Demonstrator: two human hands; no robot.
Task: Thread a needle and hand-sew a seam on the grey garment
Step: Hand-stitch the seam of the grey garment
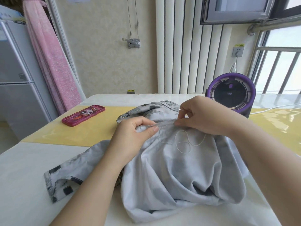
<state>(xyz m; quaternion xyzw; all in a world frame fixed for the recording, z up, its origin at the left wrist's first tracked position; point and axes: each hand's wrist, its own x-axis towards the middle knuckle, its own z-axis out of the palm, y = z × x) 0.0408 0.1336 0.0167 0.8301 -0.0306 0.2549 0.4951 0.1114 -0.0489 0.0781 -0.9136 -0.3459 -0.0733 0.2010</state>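
A crumpled pale grey fabric garment [179, 173] lies on the white tabletop [32, 168]. The left hand [135, 132] grips its bunched edge, while the right hand [200, 116] pinches a thin silver needle [180, 109] at the seam. Loose white thread [184, 142] loops across the cloth between the hands.

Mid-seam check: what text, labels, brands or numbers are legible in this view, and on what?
Nothing reads clearly.
Yellow sticker above the wall socket: characters too small.
Second yellow sticker low on the wall: too small.
Purple fan display: blurred.
Fridge label: blurred.
Pink case: cartoon, no words seen.
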